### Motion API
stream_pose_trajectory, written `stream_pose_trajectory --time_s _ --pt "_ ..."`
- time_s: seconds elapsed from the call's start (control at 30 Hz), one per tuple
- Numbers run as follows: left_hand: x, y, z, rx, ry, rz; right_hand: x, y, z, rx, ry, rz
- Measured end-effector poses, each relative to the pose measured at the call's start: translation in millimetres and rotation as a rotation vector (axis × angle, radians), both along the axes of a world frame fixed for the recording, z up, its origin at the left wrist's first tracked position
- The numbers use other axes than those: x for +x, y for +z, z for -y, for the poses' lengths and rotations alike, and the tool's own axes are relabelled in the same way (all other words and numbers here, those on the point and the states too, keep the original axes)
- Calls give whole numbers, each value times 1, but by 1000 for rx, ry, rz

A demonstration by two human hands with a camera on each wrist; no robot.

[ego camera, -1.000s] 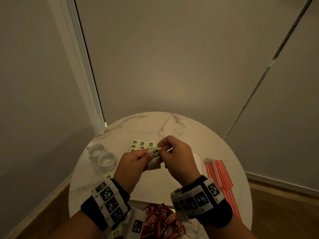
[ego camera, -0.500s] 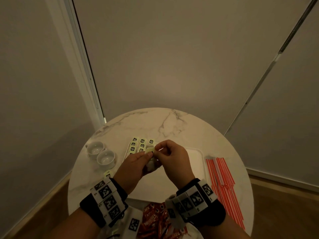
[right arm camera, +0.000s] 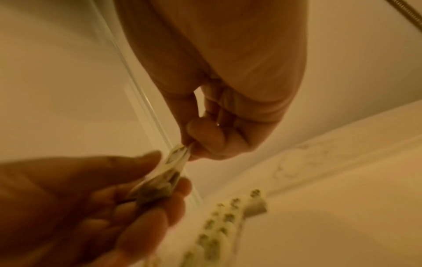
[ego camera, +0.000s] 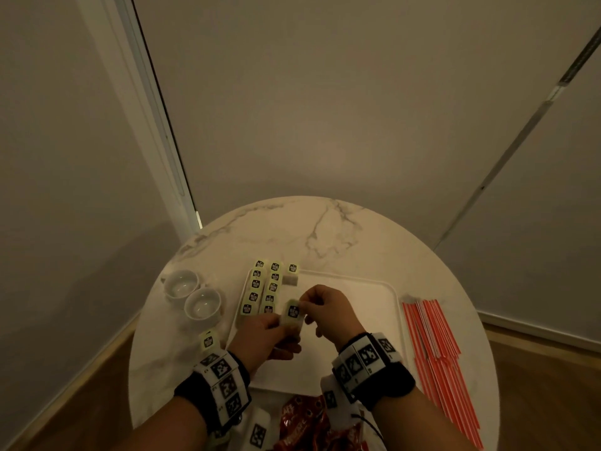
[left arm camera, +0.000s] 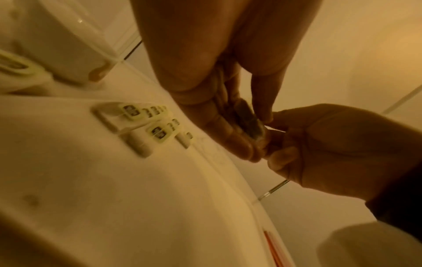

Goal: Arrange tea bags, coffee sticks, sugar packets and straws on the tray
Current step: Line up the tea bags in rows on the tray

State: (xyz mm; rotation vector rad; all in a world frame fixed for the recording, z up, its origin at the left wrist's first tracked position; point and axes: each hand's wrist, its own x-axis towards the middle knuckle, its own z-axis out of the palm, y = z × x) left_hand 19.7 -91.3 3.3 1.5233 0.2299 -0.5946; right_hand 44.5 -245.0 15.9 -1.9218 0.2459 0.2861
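A tea bag (ego camera: 292, 315) with a pale green tag hangs just above the white tray (ego camera: 374, 320), held between both hands. My left hand (ego camera: 279, 324) grips the bag's body (left arm camera: 248, 122) in its fingers. My right hand (ego camera: 304, 309) pinches the tag (right arm camera: 180, 153) between thumb and forefinger. Rows of several tea bags (ego camera: 261, 288) lie at the tray's far left corner. Red-and-white straws (ego camera: 435, 346) lie on the table right of the tray. Red coffee sticks (ego camera: 299, 428) are piled at the near edge.
The round marble table (ego camera: 325, 236) stands against a wall. Two white cups (ego camera: 192, 292) sit left of the tray. One loose tea bag (ego camera: 208, 340) lies by my left wrist. A white packet with a black square mark (ego camera: 258, 434) lies beside the coffee sticks.
Both hands have come down and nearer to me with the tea bag, which stays held between them. The items on the table have not moved.
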Motion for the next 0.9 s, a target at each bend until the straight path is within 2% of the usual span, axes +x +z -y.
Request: stream_pose_trajectory --time_s 0.23,0.4,0.63,0.8,0.9 --pt "9 -31 -10 62 -15 -158 48 -62 0 -129 20 -111" --pt "11 -27 -31 136 -186 -83 82 -85 -1 -207 -28 -94" --pt "10 -16 -47 195 -160 39 118 -92 -4 -270 -89 -34" --pt "10 -20 -55 205 -149 44 119 -100 -8 -258 -152 -12" --pt "12 -25 -64 204 -117 41 111 -108 -7 -245 -249 -66"
